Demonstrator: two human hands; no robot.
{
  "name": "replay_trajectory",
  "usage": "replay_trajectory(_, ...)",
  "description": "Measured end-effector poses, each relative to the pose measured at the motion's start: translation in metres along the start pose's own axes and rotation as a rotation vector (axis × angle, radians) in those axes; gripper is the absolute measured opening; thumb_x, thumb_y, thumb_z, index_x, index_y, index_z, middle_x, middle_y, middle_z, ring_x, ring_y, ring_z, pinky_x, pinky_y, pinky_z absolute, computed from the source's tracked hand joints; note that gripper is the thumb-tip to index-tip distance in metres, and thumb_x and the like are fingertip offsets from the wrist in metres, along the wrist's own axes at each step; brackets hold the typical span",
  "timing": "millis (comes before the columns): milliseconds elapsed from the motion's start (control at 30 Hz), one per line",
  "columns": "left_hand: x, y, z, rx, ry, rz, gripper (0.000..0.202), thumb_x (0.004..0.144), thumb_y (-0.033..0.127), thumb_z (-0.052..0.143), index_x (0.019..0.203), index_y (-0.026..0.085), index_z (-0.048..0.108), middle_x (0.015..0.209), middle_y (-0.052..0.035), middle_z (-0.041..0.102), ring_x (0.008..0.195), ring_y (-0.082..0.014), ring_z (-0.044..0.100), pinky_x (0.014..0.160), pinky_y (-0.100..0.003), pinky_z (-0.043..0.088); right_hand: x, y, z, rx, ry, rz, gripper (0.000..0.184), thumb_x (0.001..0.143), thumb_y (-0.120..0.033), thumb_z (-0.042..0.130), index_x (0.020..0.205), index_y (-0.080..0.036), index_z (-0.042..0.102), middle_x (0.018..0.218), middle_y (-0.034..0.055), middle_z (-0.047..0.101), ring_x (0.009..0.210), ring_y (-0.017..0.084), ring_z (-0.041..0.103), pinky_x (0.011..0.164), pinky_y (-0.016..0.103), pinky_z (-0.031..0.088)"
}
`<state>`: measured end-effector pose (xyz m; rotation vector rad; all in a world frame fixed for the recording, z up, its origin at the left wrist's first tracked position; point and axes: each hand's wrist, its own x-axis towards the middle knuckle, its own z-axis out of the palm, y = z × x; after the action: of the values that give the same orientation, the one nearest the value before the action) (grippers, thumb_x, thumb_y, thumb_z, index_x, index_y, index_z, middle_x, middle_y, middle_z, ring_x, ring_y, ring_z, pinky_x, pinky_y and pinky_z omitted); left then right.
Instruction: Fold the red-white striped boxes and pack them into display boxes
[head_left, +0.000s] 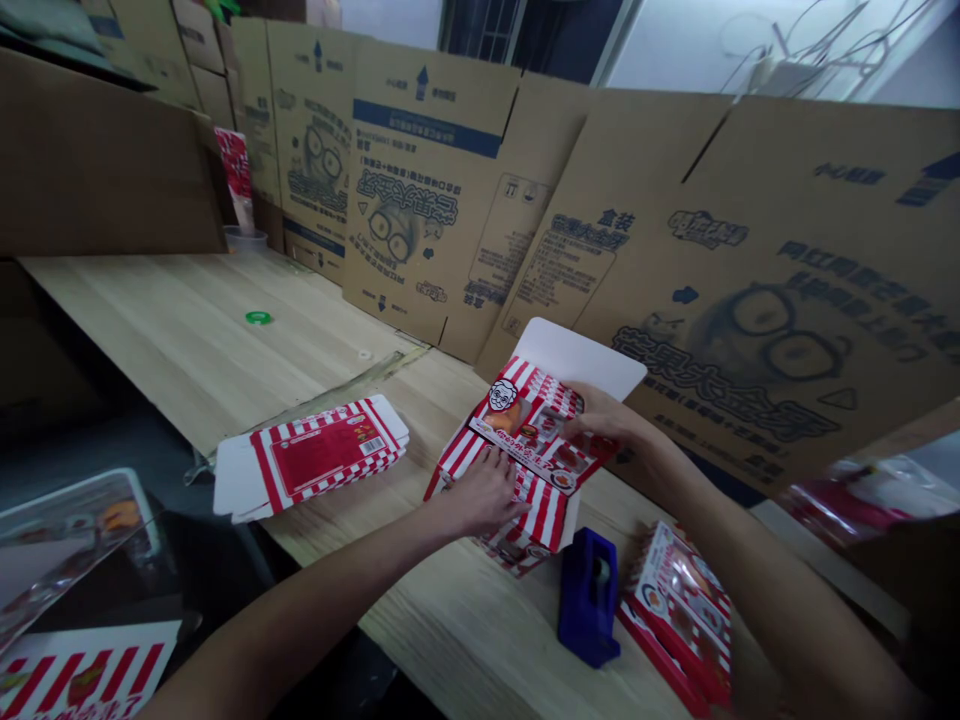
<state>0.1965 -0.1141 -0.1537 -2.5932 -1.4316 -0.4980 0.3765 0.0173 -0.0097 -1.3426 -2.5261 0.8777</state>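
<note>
A red-and-white striped cardboard box [544, 400] with food pictures and a white flap raised at its far end stands over the table in front of me. My right hand [596, 415] grips its far right side, fingers bent over the printed panel. My left hand [484, 495] is on the near face, its fingers curled at the edge of the upper panel; what lies under the fingertips is hidden. Left of it rests a stack of flattened striped boxes [322, 455]. Near the box's right lower corner stands a blue tape dispenser [589, 595].
Packaged striped boxes [679, 610] lie right of the dispenser, under my right forearm. Tall brown cartons [442, 190] wall off the table's far side. A green tape roll [258, 318] lies farther left on the wooden table [172, 330]. A clear plastic bin [75, 490] sits lower left.
</note>
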Motion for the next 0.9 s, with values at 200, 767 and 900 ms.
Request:
replay_trajectory(200,0.0,0.001,0.002,-0.021,-0.004,0.0,0.06,0.093,0.053,0.037,0.118,0.004,0.06,0.115,-0.0243,0.063,0.112,-0.0344,0.053,0.095,-0.048,0.037,0.002,0.001,-0.001,-0.005,-0.022,-0.003,0.048,0.052,-0.024,0.071,0.099,-0.017,0.062,0.09,-0.0009,0.07,0.081,0.021,0.063,0.07,0.027,0.05)
replay_trajectory(767,-0.003,0.002,-0.003,-0.015,-0.014,0.021,0.056,0.094,0.052,0.035,0.111,0.007,0.064,0.11,-0.0214,0.065,0.11,-0.0343,0.051,0.095,-0.048,0.035,-0.01,-0.005,0.004,0.049,0.016,0.046,0.058,0.049,-0.021,0.073,0.106,-0.018,0.062,0.094,0.0003,0.07,0.087,0.025,0.064,0.075,0.031,0.052)
replay_trajectory(900,-0.006,0.004,-0.004,0.005,-0.001,0.033,0.055,0.094,0.052,0.033,0.107,0.009,0.065,0.108,-0.0188,0.064,0.107,-0.0329,0.052,0.094,-0.048,0.037,-0.011,-0.007,-0.001,0.112,-0.075,0.019,0.057,0.05,-0.022,0.073,0.106,-0.017,0.061,0.093,0.0009,0.071,0.083,0.024,0.064,0.072,0.031,0.053)
